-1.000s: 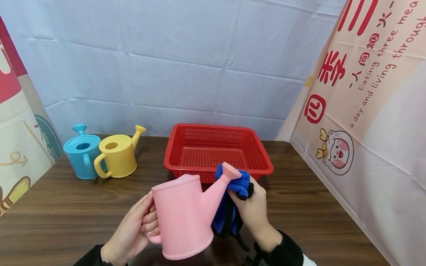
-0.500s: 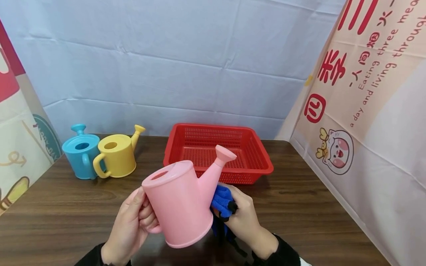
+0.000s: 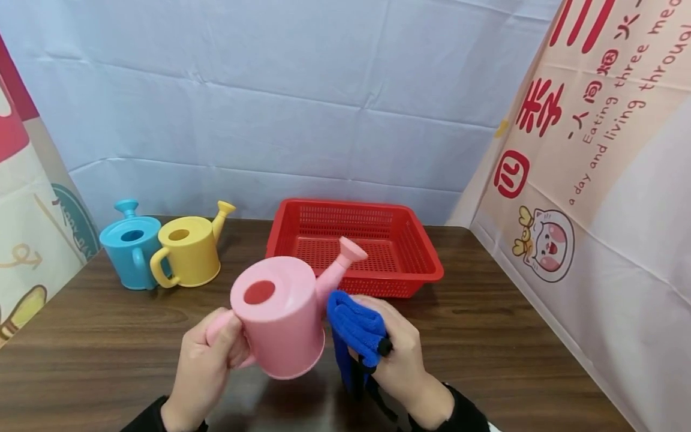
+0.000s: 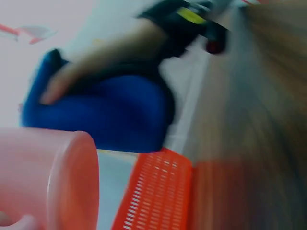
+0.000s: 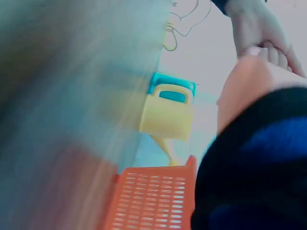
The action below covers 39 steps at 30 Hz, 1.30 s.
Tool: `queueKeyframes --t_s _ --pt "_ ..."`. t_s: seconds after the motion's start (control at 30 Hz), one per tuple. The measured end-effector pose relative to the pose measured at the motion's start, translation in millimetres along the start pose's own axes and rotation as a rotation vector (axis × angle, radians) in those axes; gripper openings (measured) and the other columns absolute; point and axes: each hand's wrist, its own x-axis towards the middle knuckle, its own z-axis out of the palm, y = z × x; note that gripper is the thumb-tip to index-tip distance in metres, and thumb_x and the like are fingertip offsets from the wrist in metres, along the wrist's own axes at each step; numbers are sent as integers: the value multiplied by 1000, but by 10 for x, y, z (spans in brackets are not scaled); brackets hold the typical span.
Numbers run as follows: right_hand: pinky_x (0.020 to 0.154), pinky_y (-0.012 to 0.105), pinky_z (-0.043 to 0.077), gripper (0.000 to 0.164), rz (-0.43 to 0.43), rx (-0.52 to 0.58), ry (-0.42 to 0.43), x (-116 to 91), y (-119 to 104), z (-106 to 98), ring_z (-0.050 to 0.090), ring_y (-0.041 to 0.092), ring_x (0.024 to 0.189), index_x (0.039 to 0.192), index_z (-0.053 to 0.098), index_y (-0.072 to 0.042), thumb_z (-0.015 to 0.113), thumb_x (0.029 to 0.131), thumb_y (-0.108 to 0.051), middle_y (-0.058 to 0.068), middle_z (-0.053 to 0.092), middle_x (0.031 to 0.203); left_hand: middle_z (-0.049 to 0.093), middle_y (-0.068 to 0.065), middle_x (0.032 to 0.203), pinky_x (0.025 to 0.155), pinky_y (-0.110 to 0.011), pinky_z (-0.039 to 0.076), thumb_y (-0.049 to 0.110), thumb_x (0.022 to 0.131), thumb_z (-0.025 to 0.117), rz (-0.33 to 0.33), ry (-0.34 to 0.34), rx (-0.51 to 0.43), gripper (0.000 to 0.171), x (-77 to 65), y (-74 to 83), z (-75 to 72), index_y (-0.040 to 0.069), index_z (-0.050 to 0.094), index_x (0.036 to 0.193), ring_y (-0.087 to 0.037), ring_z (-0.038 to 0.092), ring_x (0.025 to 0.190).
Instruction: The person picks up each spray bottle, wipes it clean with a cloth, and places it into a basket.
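Pink can tipped toward camera, left hand gripping handle; right hand clutching blue cloth, lower.

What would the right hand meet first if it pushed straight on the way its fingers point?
Probably the pink can: the right hand presses its blue cloth toward the can's side, though contact is unclear.

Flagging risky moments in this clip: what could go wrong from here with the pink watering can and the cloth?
The left hand holds the pink watering can by its handle alone, tilted in the air; it might slip or twist. The blue cloth in the right hand trails black straps that might snag the spout. The spout points at the red basket and might knock it.
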Motion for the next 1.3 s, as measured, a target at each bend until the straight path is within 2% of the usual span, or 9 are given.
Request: queueKeyframes --t_s 0.1,0.2,0.27,0.37,0.67,0.87,1.03,1.2,1.3 --pt "92 26 43 38 -34 -125 73 90 -8 -16 57 28 97 107 59 10 66 87 -23 23 56 103 42 -2 58 39 -25 30 -4 93 51 202 -21 278 20 -51 -41 29 2 52 74 -12 38 48" --pt "88 22 44 36 -77 -300 165 164 10 -69 56 28 87 102 62 8 64 89 -25 24 52 95 46 2 61 44 -18 34 14 91 61 514 -82 553 22 -34 -27 101 4 56 72 -7 42 53" --pt "87 22 44 36 -109 -381 210 193 26 -100 57 29 81 101 63 9 63 89 -25 25 51 91 42 3 58 46 -14 31 22 91 61 686 -151 633 31 15 21 164 5 52 67 -5 39 51" --pt "88 22 45 38 -88 -387 181 186 28 -112 58 28 81 103 63 8 63 89 -28 22 52 91 34 6 55 48 -10 26 23 92 60 816 -243 700 36 73 111 262 9 46 61 -3 33 48" --pt "87 21 45 31 186 -44 -67 98 -66 -86 54 23 93 107 62 4 66 86 -20 13 53 100 32 7 54 49 -8 23 25 92 59 856 -266 782 38 62 137 280 12 45 59 0 31 46" --pt "84 22 45 40 212 22 -187 127 -39 -202 54 20 92 104 62 -1 77 68 8 9 53 100 31 7 54 49 -8 23 22 91 61 886 -247 730 39 71 105 267 11 44 59 -1 30 47" --pt "86 24 44 35 208 51 -153 162 -20 -382 54 20 95 105 61 -1 75 73 0 12 54 102 37 5 55 48 -10 27 22 91 62 847 -216 674 36 71 92 255 7 48 61 -4 35 48" --pt "86 23 43 36 281 -76 170 222 -14 -575 53 18 99 109 56 10 69 75 9 16 53 109 49 1 60 44 -15 34 21 88 65 576 -97 580 26 -50 23 130 3 57 71 -5 43 53" --pt "88 24 42 35 266 -123 246 280 -55 -585 52 19 103 109 54 14 69 79 4 20 53 110 50 0 63 44 -17 34 12 84 69 373 -78 504 14 -145 -18 26 3 60 79 -4 44 55"
